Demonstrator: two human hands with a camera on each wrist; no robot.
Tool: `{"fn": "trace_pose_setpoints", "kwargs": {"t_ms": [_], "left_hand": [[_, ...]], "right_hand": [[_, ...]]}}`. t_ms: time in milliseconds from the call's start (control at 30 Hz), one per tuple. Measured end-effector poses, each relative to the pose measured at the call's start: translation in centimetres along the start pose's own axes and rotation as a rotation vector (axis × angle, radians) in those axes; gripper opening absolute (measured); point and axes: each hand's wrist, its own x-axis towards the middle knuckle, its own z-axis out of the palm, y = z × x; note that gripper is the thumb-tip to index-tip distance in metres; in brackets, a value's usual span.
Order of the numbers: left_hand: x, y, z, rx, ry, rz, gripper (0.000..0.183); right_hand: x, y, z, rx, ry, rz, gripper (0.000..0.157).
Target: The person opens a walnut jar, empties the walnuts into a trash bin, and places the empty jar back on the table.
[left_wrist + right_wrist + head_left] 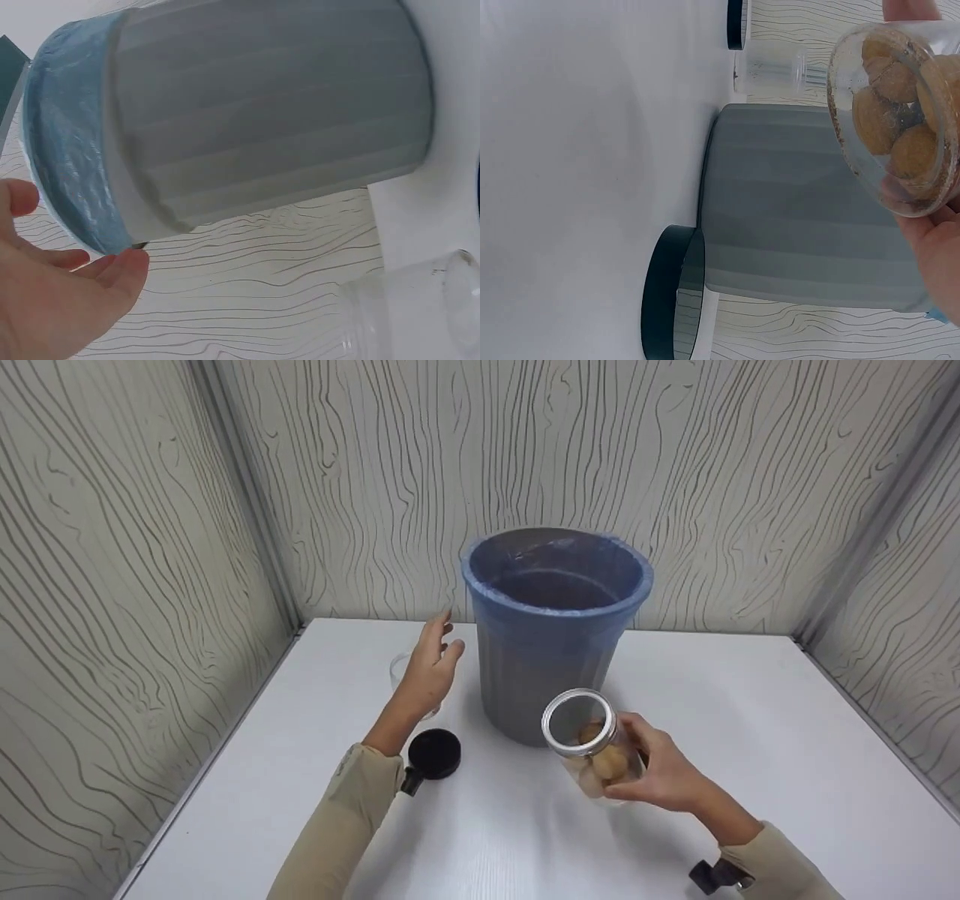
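Observation:
My right hand [664, 769] grips a clear jar [574, 765] around its side, fingers on one side and thumb on the other. A silver band rings its mouth, which tilts towards the head camera. Inside sit several round, tan-brown pieces [911, 150], and crumbs cling around the base in the right wrist view. The jar is held up in front of a grey bin [555, 675]. Left of the bin, my left hand [431, 667] is raised with its fingers loosely extended, nothing in it. Its fingertips [127, 274] overlap the bin's rim in the left wrist view.
A blue plastic liner [67, 135] folds over the bin's rim. Behind my left wrist stands another clear jar [420, 307], partly hidden. One black round lid [435, 754] lies near my left sleeve; a second black lid [660, 300] is by the bin's right side. Patterned walls [450, 472] enclose the white table [480, 840].

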Motion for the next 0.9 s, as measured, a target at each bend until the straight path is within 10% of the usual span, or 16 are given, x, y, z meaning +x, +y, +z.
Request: {"fn": "trace_pose_setpoints", "kwargs": {"t_ms": [900], "left_hand": [[5.8, 3.7, 0.8, 0.039, 0.064, -0.064, 0.064]], "right_hand": [[0.4, -3.1, -0.4, 0.036, 0.0, -0.035, 0.081]]}}
